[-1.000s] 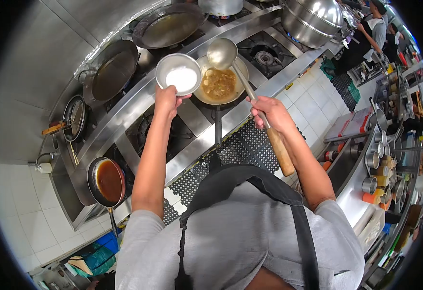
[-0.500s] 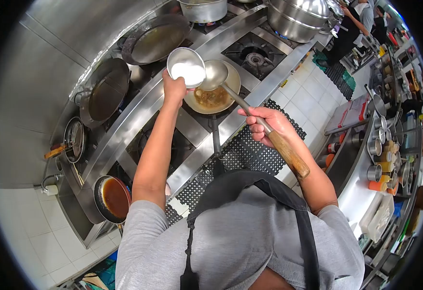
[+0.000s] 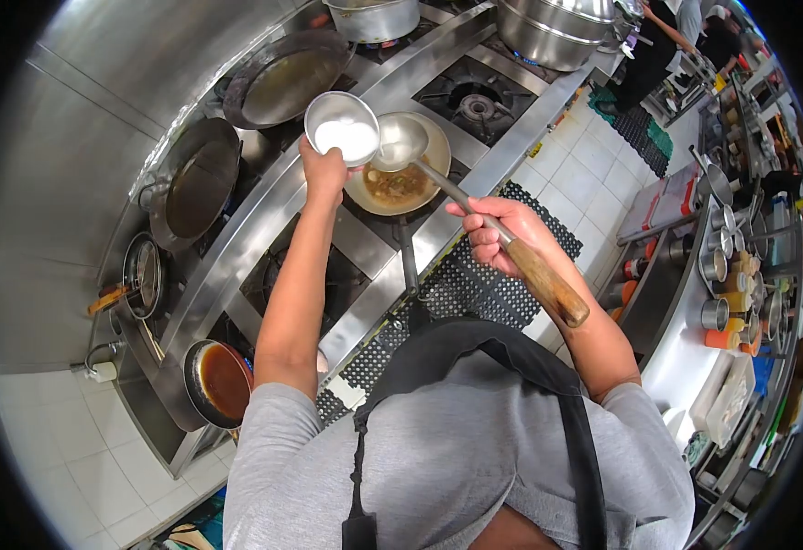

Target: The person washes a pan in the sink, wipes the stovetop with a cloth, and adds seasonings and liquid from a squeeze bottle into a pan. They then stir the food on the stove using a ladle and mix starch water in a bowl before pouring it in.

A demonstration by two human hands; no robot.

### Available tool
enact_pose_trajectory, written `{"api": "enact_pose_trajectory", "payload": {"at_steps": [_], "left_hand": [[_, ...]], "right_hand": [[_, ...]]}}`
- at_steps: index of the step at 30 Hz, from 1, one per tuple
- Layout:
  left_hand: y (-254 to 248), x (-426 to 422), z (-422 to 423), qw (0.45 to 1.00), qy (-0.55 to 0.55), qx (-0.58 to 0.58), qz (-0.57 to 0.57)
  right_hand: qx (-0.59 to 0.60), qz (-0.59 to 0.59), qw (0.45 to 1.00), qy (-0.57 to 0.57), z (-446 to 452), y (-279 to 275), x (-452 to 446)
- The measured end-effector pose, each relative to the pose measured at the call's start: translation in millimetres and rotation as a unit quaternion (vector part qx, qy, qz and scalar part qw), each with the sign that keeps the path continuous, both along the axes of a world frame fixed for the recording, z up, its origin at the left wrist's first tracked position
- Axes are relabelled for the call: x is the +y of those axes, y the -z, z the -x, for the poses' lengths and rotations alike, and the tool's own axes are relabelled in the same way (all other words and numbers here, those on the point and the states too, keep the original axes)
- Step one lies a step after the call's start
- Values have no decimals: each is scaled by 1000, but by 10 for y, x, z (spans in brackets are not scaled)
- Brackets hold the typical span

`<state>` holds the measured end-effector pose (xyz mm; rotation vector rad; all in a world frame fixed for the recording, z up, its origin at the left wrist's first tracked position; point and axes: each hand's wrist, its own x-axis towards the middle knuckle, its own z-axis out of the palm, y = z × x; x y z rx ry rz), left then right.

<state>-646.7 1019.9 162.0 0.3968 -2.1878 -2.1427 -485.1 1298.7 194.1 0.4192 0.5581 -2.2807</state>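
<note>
My left hand (image 3: 327, 171) grips a metal bowl (image 3: 319, 112) by its rim, tilted so that the white contents (image 3: 350, 139) show. Right beside the bowl is the round head of a ladle (image 3: 400, 142), held over a frying pan (image 3: 442, 147). My right hand (image 3: 504, 234) is closed around the ladle's metal shaft, just above its wooden handle (image 3: 548, 282). Brown food in liquid (image 3: 396, 186) lies in the pan, which sits on the stove with its dark handle (image 3: 408, 261) pointing toward me. Whether the bowl and ladle touch, I cannot tell.
Two dark woks (image 3: 196, 183) stand along the back wall, with a large pot (image 3: 374, 20) farther on. A pan of brown sauce (image 3: 226, 379) is at the lower left. Steel steamers (image 3: 548, 32) stand beyond a bare burner (image 3: 477, 105). Other people (image 3: 663, 46) stand at the far right.
The view has shifted slightly. Both hands keep hold of the bowl and the ladle over the pan, in nearly the same places.
</note>
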Motion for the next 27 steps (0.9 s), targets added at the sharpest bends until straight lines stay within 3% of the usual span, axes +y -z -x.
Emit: {"api": "enact_pose_trajectory", "payload": {"at_steps": [3,5,7,9,12,13,16,18,20,21,23,25,27], "left_hand": [[156,-177,139,985,20,-85,-150],[137,-186,86,967,-13,-103,-233],[89,-207,-2,957,-15,-105,-272],[-20,-240,-205,959,14,-91,-268],[-154,-281,-461,964,26,-83,-252],[-191,-293,-544,966,26,-75,-248],[-302,-364,-769,971,21,-56,-232],[-363,-411,-902,974,17,-55,-220],[-383,-482,-1030,972,14,-49,-229],[-393,-520,-1086,971,14,-47,-233],[-413,-592,-1190,970,5,-37,-239],[-439,-636,-1248,969,-7,-37,-246],[-455,-643,-1268,975,-15,-27,-221]], "right_hand": [[2,-32,999,8,66,66,-7],[115,-290,950,-27,136,157,-81],[220,-498,837,-64,225,388,-130],[315,-649,685,-99,319,833,-150],[431,-781,450,-27,359,1412,-168],[438,-789,430,-27,371,1598,-181],[234,-603,757,-95,277,1605,-322],[127,-417,899,-48,337,1588,-370],[-11,-200,980,13,415,1367,-425],[-39,-179,983,18,441,1233,-455],[54,-289,956,-2,410,1204,-505],[166,-422,891,-30,325,1082,-545],[237,-478,844,-49,311,1191,-497]]}}
